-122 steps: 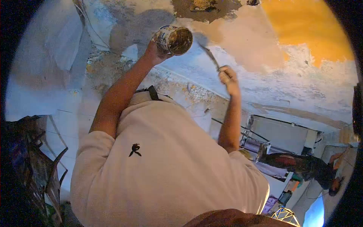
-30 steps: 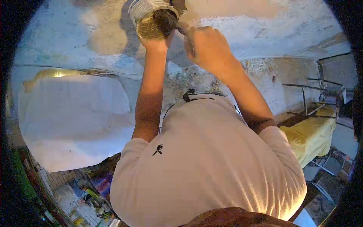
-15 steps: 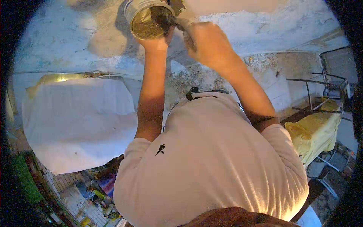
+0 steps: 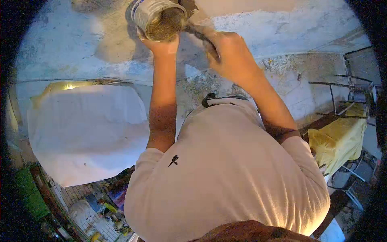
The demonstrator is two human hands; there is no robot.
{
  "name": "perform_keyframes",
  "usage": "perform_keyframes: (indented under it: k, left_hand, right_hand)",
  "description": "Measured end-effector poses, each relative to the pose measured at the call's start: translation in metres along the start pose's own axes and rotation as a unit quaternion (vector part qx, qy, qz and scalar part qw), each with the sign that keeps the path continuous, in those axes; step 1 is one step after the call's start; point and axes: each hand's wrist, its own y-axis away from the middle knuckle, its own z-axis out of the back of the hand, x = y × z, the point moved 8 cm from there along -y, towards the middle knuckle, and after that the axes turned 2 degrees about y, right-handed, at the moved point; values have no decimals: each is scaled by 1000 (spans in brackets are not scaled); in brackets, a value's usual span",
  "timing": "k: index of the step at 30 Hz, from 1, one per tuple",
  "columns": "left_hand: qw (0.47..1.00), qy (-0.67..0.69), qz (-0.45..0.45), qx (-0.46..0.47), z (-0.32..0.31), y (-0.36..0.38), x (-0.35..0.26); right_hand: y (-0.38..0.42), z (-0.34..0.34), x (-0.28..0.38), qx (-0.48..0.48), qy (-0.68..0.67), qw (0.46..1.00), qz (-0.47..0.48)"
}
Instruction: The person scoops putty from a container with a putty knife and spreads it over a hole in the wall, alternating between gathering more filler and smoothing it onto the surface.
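At the top of the head view my left hand (image 4: 164, 46) supports a small whitish plastic bucket (image 4: 142, 15) from below, fingers wrapped round its underside. The bucket is tilted with its mouth facing me, and a wet brownish-grey mix (image 4: 166, 26) shows inside. My right hand (image 4: 231, 50) is closed around a dark-handled tool (image 4: 202, 37). That tool slants up left to the bucket's right rim; I cannot tell whether its head is a brush or a blade. Behind the bucket is a bluish-white wall (image 4: 258, 32) with damp beige patches.
A white sheet (image 4: 88, 129) covers something bulky on the left. Over at the right are a yellow cloth cover (image 4: 336, 139) and a dark metal frame (image 4: 332, 97). Crumbled wall surface (image 4: 205, 86) shows near my waist. Assorted items (image 4: 107, 211) lie on the paving, lower left.
My right hand has drawn slightly right and down, bringing the tool's dark head from inside the bucket out to its right rim. The bucket stays nearly in place.
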Motion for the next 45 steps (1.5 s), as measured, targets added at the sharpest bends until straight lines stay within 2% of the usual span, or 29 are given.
perform_keyframes:
  k: [2,6,8,9,11,13,15,17,18,20,22,24,26,27,29,31,32,34,36,38,40,42,43,45]
  left_hand:
    - [999,30,8,14,1,-1,-1]
    - [997,60,40,42,-15,9,0]
    - [986,107,129,20,-29,21,2]
    - [986,106,128,19,-26,18,5]
    - [997,-70,-27,-4,-10,5,-3]
    - [997,-68,-23,23,-13,3,2]
    - [996,-67,-17,50,-13,2,4]
    - [994,72,50,61,-10,4,8]
    - [994,71,52,61,-8,4,10]
    - [999,-32,0,25,2,1,8]
    - [999,-16,-7,50,0,1,9]
    - [997,0,-15,74,-15,8,7]
    - [991,108,72,24,-43,27,15]
    - [991,107,73,23,-36,23,19]
    - [995,-88,-34,17,-10,8,12]
    - [997,-73,-24,10,0,10,10]
    - [998,-56,-15,1,5,9,9]
    - [999,-49,-10,-15,11,9,5]
    - [999,-40,-4,-29,9,9,7]
    - [997,-83,-5,-4,-7,10,7]
    - [997,-78,9,-10,-4,8,4]
    - [997,-73,22,-15,-1,5,2]
    - [999,-35,26,17,-5,4,3]
    - [998,3,30,51,-9,1,4]
  right_hand:
    - [4,-2,-4,-11,37,999,-9]
    - [13,4,6,-14,-18,1000,5]
    - [14,4,5,-17,-36,999,2]
    - [15,2,2,-32,-11,999,0]
    - [18,0,0,-49,13,999,-3]
    - [19,-4,-3,-23,-117,993,-13]
    - [17,2,-4,-39,-86,995,-12]
    - [17,1,-5,-53,-55,997,-12]
    - [17,-5,-4,-54,-38,998,-13]
    - [16,-8,-5,-57,-21,998,-17]
    - [10,-5,-1,-36,-121,992,5]
    - [6,0,-8,-49,-79,996,-7]
    - [6,-2,-11,-59,-38,997,-17]
    - [7,-12,-10,-37,-32,999,-24]
    - [5,-16,-11,-18,-25,999,-30]
    - [1,-13,-12,2,-110,994,-29]
    - [0,-13,-13,1,-111,993,-30]
    - [-3,-14,-16,-8,-12,999,-47]
    - [-2,-23,-13,-4,-21,999,-37]
    - [-3,-28,-13,0,-32,999,-26]
    - [-7,-18,-13,-70,-108,991,26]
    - [-11,-17,-16,-53,-65,997,0]
    - [-12,-18,-19,-35,-20,999,-27]
    - [-11,-27,-13,-29,-61,998,-21]
